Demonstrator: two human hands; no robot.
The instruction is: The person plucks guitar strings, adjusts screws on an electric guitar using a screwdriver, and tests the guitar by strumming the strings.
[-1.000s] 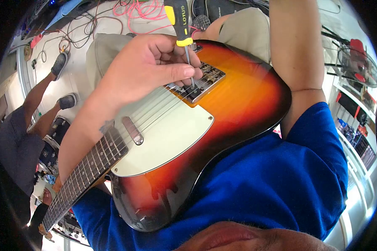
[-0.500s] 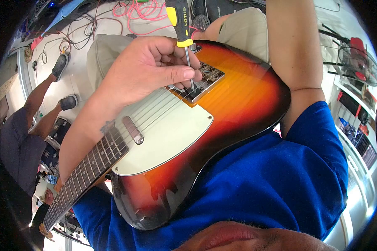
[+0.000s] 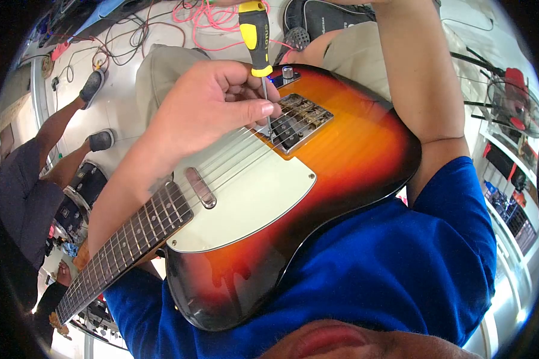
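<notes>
My left hand [image 3: 221, 107] is closed, its thumb and fingertips around the metal shaft of a screwdriver [image 3: 255, 39] with a yellow and black handle. The screwdriver stands nearly upright, its tip down at the neck-side edge of the metal bridge plate [image 3: 308, 134], beside the black pickup. A sunburst electric guitar [image 3: 353, 143] with a pale pickguard [image 3: 251, 194] lies across my lap, neck to the left. Strings run under my left hand. My right forearm [image 3: 422, 78] reaches up to the top edge. Only a sliver of skin shows by the handle's end, so the right fingers are hidden.
Coiled red cable [image 3: 206, 24] and dark cords lie on the floor ahead. A black bag [image 3: 335, 18] is beyond my knees. Another person's legs [image 3: 63, 137] are at the left, near drums [image 3: 87, 185]. A fan [image 3: 515, 105] stands at the right.
In the view, the guitar has shifted slightly right and downward. The screwdriver's handle sits lower and its tip is now nearer the neck-side edge of the bridge plate. My left hand keeps its pinch.
</notes>
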